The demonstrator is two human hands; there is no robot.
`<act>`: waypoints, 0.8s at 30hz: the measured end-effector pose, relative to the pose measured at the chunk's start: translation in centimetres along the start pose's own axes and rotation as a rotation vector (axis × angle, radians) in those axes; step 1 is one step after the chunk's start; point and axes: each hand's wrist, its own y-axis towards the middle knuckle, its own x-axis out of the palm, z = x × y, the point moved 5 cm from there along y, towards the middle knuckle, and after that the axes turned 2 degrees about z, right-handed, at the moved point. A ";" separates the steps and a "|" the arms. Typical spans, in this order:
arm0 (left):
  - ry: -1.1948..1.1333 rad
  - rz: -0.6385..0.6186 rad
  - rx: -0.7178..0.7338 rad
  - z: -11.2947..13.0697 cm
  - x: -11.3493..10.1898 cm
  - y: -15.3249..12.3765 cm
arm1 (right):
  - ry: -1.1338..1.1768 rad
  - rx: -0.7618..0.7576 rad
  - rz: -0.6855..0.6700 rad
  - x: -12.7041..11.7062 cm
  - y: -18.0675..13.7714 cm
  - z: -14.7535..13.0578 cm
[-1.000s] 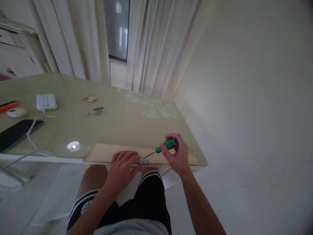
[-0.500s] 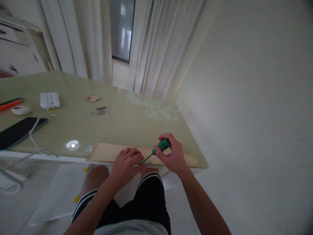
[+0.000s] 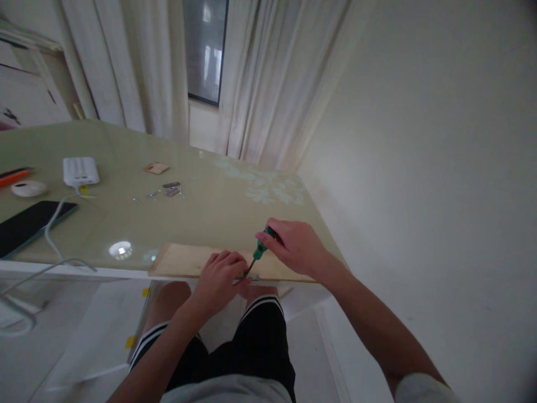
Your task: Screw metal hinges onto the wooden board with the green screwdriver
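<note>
My right hand is wrapped round the green-and-black handle of a screwdriver. The screwdriver's shaft slants down and left to the front edge of a long, pale wooden board. A small metal piece, perhaps a hinge, sits at that edge beside the tip; its details are too small to make out. Closed over the same edge is my left hand, fingers on top and thumb lower, right beside the tip. Its fingers partly hide the spot where the tip touches.
Small metal hinges and several loose screws lie on the green-topped table, near a small wooden piece. To the left are a phone, a white power bank with a cable, and a white oval object.
My right hand has rolled over the handle, its wrist and forearm rising outward, and the screwdriver stands steeper. My left hand stays at the board's edge. The view has shifted slightly.
</note>
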 end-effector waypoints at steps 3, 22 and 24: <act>-0.034 -0.051 0.021 -0.1 -0.1 0.7 | -0.168 0.010 -0.062 -0.7 1.0 -0.4; -0.174 -0.116 0.025 -0.3 -0.2 1.6 | -0.315 -0.313 -0.222 -1.6 2.6 -1.5; -0.177 -0.114 0.027 -0.3 -0.2 1.7 | -0.298 -0.392 -0.249 -2.0 2.1 -1.6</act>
